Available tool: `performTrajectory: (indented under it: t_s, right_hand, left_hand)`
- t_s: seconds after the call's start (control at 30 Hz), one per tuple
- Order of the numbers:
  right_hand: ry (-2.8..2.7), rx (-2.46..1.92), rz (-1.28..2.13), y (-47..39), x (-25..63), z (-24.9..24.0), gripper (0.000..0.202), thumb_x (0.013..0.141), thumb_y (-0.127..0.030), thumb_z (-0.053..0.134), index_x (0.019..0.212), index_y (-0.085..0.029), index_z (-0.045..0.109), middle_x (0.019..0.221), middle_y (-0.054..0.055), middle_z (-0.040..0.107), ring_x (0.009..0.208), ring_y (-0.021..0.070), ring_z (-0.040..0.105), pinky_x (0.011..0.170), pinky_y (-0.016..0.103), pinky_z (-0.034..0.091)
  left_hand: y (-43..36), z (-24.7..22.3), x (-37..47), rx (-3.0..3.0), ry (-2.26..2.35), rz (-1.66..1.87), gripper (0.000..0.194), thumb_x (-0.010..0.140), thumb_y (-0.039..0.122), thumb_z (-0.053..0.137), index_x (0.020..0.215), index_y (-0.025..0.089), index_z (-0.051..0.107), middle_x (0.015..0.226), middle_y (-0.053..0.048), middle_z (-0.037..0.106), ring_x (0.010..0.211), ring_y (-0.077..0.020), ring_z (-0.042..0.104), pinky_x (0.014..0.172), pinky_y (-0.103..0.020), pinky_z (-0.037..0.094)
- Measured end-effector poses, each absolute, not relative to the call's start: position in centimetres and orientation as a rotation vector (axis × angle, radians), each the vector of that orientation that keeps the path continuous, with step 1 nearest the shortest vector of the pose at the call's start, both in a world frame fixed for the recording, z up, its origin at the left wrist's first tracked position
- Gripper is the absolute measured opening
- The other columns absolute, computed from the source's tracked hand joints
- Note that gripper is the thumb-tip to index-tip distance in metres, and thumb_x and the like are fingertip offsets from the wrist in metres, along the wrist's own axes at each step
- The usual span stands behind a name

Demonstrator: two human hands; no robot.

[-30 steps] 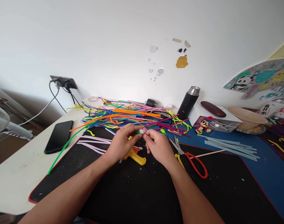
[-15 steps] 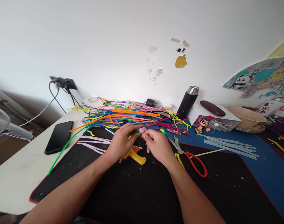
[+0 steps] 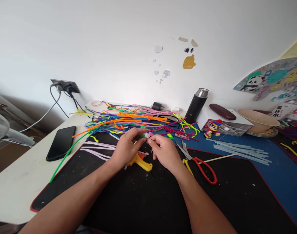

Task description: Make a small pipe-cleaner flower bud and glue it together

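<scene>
My left hand (image 3: 129,145) is closed, its thumb and fingers pinching a small lilac and green pipe-cleaner piece (image 3: 147,135). My right hand (image 3: 165,150) meets it from the other side, fingertips closed on the same piece. Much of the piece is hidden by the fingers, so its exact shape cannot be made out. Under and beside the left hand lies a yellow hot glue gun (image 3: 144,164) with an orange part. Scissors with red handles (image 3: 207,172) rest on the black mat (image 3: 138,201) to the right of my right hand.
Colourful pipe cleaners (image 3: 129,117) are heaped along the wall. A phone (image 3: 61,143) lies at left, lilac pipe cleaners (image 3: 97,148) nearer. At right are glue sticks (image 3: 243,151), a black thermos (image 3: 196,105), a small figure (image 3: 212,129), a white box (image 3: 236,122) and a bowl (image 3: 258,122).
The view has shifted very slightly. Both hands stay together on the small piece, with only a slight shift of the left fingers.
</scene>
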State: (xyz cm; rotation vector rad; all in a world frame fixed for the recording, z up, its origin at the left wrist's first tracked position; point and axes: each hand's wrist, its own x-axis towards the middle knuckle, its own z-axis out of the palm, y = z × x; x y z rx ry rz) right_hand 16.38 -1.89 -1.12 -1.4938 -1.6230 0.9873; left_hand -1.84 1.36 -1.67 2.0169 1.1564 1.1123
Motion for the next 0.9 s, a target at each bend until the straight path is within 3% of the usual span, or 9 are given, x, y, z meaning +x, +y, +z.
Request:
performTrajectory:
  t_s: [0.23,0.57,0.73,0.9]
  right_hand:
    - [-1.563,-1.484,1.051,-1.9,16.1,-1.4,0.018,0.102,-0.032,0.055,0.093,-0.023,0.068,0.051,-0.006,0.061,0.048,0.0161,0.063,0.055,0.025,0.044]
    - [-1.516,-1.420,1.142,-1.6,15.9,-1.7,0.016,0.101,-0.030,0.055,0.091,-0.023,0.065,0.051,-0.007,0.061,0.047,0.0152,0.063,0.054,0.026,0.044]
    - [-1.420,-1.335,1.258,-1.5,15.9,-2.0,0.017,0.099,-0.038,0.059,0.094,-0.022,0.064,0.052,-0.006,0.061,0.044,0.0144,0.059,0.046,0.024,0.039]
    - [-1.345,-1.279,1.307,-1.2,16.2,-2.2,0.032,0.095,-0.053,0.064,0.096,-0.021,0.065,0.052,-0.007,0.058,0.043,0.0140,0.057,0.042,0.023,0.038]
  left_hand:
    - [1.2,-1.9,-1.6,1.982,1.211,1.087,0.009,0.094,0.026,0.067,0.102,0.022,0.066,0.097,-0.002,0.074,0.088,-0.0195,0.070,0.079,-0.032,0.055]
    - [1.3,-2.5,-2.0,2.287,1.174,1.086,0.007,0.097,0.019,0.062,0.101,0.023,0.066,0.099,-0.004,0.074,0.094,-0.0223,0.072,0.081,-0.033,0.056]
    - [1.4,-3.1,-1.9,2.393,1.140,1.107,0.011,0.099,0.015,0.059,0.103,0.023,0.066,0.103,-0.005,0.073,0.094,-0.0217,0.072,0.081,-0.033,0.057]
    - [0.9,-2.7,-1.6,2.380,1.000,1.128,0.014,0.100,0.017,0.061,0.111,0.023,0.067,0.111,-0.008,0.072,0.102,-0.0223,0.071,0.090,-0.035,0.058]
